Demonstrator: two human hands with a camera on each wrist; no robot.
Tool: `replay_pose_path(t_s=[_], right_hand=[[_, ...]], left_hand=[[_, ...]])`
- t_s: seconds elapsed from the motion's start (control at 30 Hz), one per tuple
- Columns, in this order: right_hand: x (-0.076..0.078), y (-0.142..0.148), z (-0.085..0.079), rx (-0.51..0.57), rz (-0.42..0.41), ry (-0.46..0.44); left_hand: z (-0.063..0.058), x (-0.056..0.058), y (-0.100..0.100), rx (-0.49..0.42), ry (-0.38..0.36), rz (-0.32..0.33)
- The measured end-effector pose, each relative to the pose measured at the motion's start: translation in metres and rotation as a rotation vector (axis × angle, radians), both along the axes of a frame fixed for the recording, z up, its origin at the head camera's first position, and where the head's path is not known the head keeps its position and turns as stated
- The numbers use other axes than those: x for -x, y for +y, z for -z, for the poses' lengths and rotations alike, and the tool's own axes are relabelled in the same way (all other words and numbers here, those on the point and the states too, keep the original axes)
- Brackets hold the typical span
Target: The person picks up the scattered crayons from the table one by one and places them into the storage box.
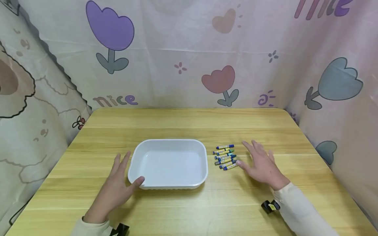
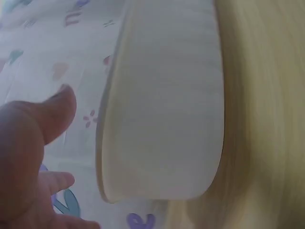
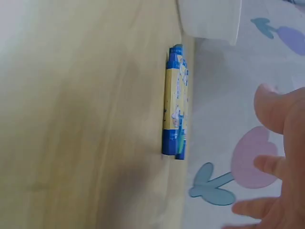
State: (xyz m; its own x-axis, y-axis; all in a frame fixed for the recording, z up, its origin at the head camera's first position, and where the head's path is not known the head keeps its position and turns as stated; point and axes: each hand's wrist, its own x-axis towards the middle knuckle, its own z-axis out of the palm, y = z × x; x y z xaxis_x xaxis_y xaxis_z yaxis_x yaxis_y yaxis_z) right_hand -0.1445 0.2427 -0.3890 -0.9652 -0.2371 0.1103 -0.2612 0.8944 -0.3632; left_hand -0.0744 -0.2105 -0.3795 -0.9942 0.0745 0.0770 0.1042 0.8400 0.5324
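A white rectangular plastic tray (image 1: 168, 187) with rounded corners stands on the wooden table. At its left front corner hovers my left hand (image 1: 116, 191), fingers spread and thumb reaching over the rim in the head view. The left wrist view shows a gap between the thumb and the tray's side wall (image 2: 162, 105). To the right of the tray lie several crayons (image 1: 225, 157) in a loose stack of rows, with yellow printed wrappers and mostly blue ends. My right hand (image 1: 261, 164) is just right of them, fingers extended, holding nothing. Crayons (image 3: 174, 105) also show in the right wrist view.
The light wooden table (image 1: 189, 124) is enclosed by a printed curtain (image 1: 165, 82) at the back and on both sides. Black camera mounts (image 1: 270, 206) sit at the wrists, below the sleeves.
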Motion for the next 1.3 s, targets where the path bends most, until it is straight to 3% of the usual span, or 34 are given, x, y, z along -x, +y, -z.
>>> replay_pose_path(t_s=[0.23, 0.4, 0.6, 0.77, 1.0, 1.13, 1.3], right_hand=[[0.036, -0.009, 0.008, 0.193, -0.045, -0.063], [0.060, -0.018, 0.007, 0.218, -0.050, -0.111], [0.087, -0.022, 0.007, 0.142, -0.106, -0.133], [0.101, -0.020, 0.007, 0.064, -0.180, -0.206], [0.103, -0.016, 0.011, -0.026, -0.256, -0.213], [0.104, -0.018, 0.013, -0.033, -0.263, -0.184], [0.105, -0.019, 0.013, 0.002, -0.255, -0.209]], left_hand=[[0.010, -0.004, -0.001, -0.261, -0.063, -0.004], [0.019, -0.006, 0.005, -0.391, -0.067, -0.018], [0.023, -0.007, 0.011, -0.353, -0.108, -0.055], [0.024, -0.009, 0.013, -0.318, -0.104, -0.062], [0.027, -0.009, 0.016, -0.295, -0.094, -0.052], [0.027, -0.009, 0.019, -0.284, -0.093, -0.039], [0.028, -0.008, 0.021, -0.277, -0.094, -0.036]])
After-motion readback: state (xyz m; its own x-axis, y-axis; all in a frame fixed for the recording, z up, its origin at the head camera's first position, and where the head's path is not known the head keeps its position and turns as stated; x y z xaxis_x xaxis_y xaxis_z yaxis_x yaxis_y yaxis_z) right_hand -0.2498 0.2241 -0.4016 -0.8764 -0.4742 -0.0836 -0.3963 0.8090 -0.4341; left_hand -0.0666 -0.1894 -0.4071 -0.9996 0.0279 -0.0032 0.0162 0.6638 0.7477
